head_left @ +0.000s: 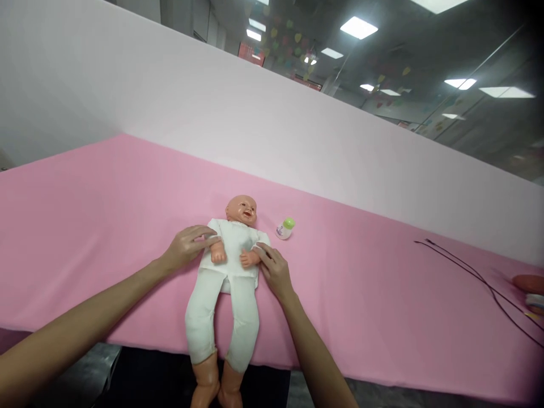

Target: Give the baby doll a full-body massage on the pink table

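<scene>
A baby doll [232, 266] in white clothes lies on its back on the pink table cover [127, 226], head away from me, feet hanging past the near edge. My left hand [187, 246] rests on the doll's right arm and sleeve, fingers curled lightly over it. My right hand [274, 269] presses against the doll's left sleeve, fingers together on the white cloth. A small baby bottle [285, 228] with a green cap lies just right of the doll's head.
A thin black cable [476, 277] runs across the cover at the right. An orange-pink object [529, 283] shows at the far right edge. A white partition [255, 113] stands behind the table.
</scene>
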### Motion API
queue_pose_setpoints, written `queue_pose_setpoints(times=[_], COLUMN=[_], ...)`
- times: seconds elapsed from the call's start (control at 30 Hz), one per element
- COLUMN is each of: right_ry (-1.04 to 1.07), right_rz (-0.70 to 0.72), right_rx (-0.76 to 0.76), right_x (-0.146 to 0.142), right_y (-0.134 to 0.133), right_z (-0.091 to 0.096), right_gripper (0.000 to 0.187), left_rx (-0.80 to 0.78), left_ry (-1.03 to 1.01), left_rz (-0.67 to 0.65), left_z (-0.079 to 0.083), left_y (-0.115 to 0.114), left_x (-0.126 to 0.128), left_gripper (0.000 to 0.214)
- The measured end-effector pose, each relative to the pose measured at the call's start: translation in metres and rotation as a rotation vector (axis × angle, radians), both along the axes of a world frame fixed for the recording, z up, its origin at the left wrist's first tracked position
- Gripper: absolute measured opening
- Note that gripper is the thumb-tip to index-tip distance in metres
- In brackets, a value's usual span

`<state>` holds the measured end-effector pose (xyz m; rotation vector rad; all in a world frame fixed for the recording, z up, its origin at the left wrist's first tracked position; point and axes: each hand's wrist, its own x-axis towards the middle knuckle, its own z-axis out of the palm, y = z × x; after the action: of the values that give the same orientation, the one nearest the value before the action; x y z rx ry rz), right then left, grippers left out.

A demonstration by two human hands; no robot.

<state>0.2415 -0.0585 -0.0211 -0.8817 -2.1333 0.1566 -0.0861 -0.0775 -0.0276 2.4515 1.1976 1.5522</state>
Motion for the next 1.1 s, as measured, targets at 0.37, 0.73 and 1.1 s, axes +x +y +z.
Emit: queue_pose_setpoints(times=[0.37,0.73,1.1], right_ry=[0.311,0.543,-0.018], right_rz=[-0.098,-0.215,-0.021], right_rx=[-0.252,-0.418,-0.045], right_x=[-0.010,-0.002,-0.008], right_y=[0.000,0.007,-0.003], right_z=[-0.004,0.000,-0.008], right_gripper=[0.029,0.032,0.040], left_rx=[-0.161,-0.280,0.016], left_ry=[-0.185,-0.438,0.136], left_rz=[0.079,0.235,-0.011], left_z=[-0.001,0.000,-0.004], left_y=[0.000,0.003,-0.002], left_x=[0.000,-0.009,-0.002], left_gripper=[0.023,0.021,0.036])
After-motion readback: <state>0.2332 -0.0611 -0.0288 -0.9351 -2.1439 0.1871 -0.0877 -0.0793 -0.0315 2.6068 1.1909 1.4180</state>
